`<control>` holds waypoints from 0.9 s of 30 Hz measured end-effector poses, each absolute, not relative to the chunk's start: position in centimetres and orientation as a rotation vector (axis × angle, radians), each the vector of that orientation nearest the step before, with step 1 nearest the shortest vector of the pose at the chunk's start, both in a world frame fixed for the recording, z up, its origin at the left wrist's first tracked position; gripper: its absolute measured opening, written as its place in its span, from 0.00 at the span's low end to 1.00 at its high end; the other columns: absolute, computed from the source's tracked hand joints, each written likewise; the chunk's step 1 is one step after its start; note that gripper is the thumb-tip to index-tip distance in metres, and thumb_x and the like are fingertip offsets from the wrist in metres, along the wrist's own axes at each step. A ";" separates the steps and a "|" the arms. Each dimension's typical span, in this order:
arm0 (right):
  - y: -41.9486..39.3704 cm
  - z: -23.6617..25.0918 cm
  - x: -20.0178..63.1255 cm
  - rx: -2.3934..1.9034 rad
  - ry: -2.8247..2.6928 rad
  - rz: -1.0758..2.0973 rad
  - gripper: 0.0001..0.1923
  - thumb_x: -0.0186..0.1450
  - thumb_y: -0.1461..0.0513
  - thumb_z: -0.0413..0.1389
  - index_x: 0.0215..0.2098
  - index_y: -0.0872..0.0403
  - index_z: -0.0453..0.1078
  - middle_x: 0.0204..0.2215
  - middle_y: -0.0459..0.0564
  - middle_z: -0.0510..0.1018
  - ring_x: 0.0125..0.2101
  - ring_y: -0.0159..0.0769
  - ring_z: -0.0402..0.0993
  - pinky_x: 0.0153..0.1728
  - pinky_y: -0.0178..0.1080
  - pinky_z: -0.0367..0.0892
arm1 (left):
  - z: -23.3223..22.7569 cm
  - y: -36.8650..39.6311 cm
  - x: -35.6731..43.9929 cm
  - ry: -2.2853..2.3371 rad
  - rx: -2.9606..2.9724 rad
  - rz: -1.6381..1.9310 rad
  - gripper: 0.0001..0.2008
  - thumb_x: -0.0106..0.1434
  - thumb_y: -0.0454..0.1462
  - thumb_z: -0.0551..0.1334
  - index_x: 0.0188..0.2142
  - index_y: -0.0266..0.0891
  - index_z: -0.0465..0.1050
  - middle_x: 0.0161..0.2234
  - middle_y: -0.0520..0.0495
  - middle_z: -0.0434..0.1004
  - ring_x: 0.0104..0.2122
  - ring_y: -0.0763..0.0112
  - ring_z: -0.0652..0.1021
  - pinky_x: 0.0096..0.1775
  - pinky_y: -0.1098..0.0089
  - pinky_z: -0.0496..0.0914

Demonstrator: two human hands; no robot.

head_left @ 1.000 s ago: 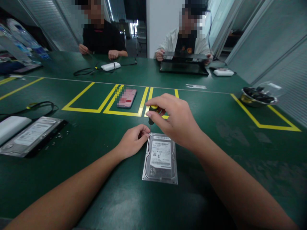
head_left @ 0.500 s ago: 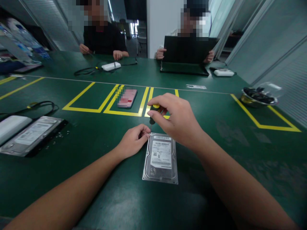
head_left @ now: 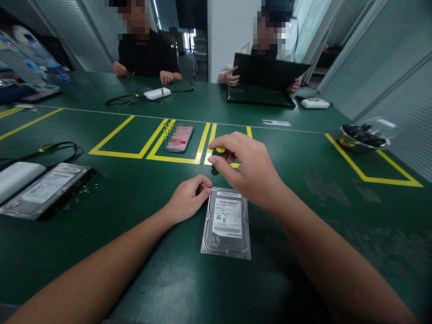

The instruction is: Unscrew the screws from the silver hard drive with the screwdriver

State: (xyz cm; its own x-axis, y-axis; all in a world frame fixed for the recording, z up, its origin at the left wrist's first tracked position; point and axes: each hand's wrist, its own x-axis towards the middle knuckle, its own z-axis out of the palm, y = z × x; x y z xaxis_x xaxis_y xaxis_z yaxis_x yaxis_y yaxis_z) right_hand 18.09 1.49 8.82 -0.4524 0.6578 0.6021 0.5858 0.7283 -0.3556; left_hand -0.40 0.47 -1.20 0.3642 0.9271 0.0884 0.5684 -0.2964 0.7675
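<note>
A silver hard drive (head_left: 227,246) with a white label lies flat on the green table in front of me. My left hand (head_left: 191,198) is closed at its far left corner, thumb and fingertips pinched against the edge. From above, my right hand (head_left: 251,164) grips the dark green and yellow handle of a small screwdriver (head_left: 215,167) between thumb and fingers. The screwdriver stands nearly upright, its thin shaft pointing down at that same corner. Where the tip meets the drive is too small to make out.
A second hard drive (head_left: 47,186) lies left beside a white box (head_left: 20,177), with small loose bits nearby. Beyond are a pink phone (head_left: 181,138) and yellow tape frames. At right stands a metal bowl (head_left: 364,137) of dark items. Two people sit opposite, one holding a laptop (head_left: 270,78).
My hands, the screwdriver and the hard drive look almost unmoved. Across the table, the person at the laptop has shifted a hand, and its raised dark panel has tilted slightly.
</note>
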 end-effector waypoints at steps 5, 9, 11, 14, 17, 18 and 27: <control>1.2 8.7 17.9 -0.947 -2.200 0.147 0.10 0.67 0.61 0.53 0.45 0.56 0.72 0.39 0.50 0.77 0.37 0.35 0.70 0.40 0.37 0.61 | -1.2 0.5 -0.4 1.282 1.997 0.724 0.06 0.65 0.37 0.56 0.37 0.38 0.69 0.31 0.52 0.73 0.30 0.70 0.72 0.34 0.68 0.64; 1.1 8.6 17.7 -0.947 -2.215 0.164 0.11 0.67 0.62 0.54 0.46 0.56 0.72 0.39 0.51 0.77 0.37 0.36 0.70 0.40 0.37 0.61 | -1.2 0.5 -0.3 1.290 2.006 0.733 0.05 0.65 0.37 0.56 0.37 0.38 0.69 0.31 0.52 0.73 0.30 0.70 0.71 0.34 0.68 0.64; 1.1 8.6 17.7 -0.948 -2.213 0.167 0.11 0.67 0.62 0.54 0.46 0.56 0.72 0.39 0.51 0.77 0.37 0.36 0.70 0.40 0.37 0.62 | -1.2 0.5 -0.3 1.294 2.004 0.726 0.05 0.65 0.37 0.56 0.37 0.38 0.69 0.30 0.52 0.72 0.30 0.70 0.71 0.34 0.68 0.64; 1.2 8.6 17.8 -0.943 -2.206 0.156 0.11 0.67 0.62 0.54 0.46 0.56 0.73 0.39 0.50 0.78 0.37 0.35 0.70 0.40 0.37 0.62 | -1.1 0.5 -0.3 1.296 1.996 0.719 0.05 0.65 0.37 0.56 0.37 0.38 0.68 0.30 0.52 0.72 0.30 0.70 0.71 0.34 0.69 0.63; 1.3 8.6 17.8 -0.932 -2.195 0.135 0.12 0.67 0.61 0.54 0.46 0.57 0.73 0.39 0.50 0.78 0.37 0.35 0.71 0.40 0.37 0.62 | -1.1 0.4 -0.3 1.293 1.997 0.720 0.05 0.65 0.36 0.56 0.37 0.38 0.68 0.31 0.52 0.72 0.30 0.70 0.71 0.34 0.69 0.63; 1.3 8.6 17.8 -0.933 -2.193 0.132 0.12 0.67 0.61 0.54 0.46 0.57 0.73 0.38 0.50 0.78 0.37 0.35 0.71 0.40 0.37 0.62 | -1.1 0.4 -0.4 1.292 1.997 0.722 0.05 0.65 0.36 0.56 0.37 0.38 0.68 0.31 0.52 0.73 0.30 0.70 0.71 0.34 0.69 0.63; 1.3 8.6 17.9 -0.929 -2.189 0.128 0.11 0.67 0.62 0.53 0.46 0.57 0.73 0.38 0.50 0.78 0.36 0.35 0.71 0.40 0.37 0.63 | -1.1 0.4 -0.4 1.297 1.994 0.712 0.06 0.65 0.38 0.56 0.38 0.38 0.68 0.32 0.51 0.74 0.31 0.69 0.72 0.34 0.68 0.64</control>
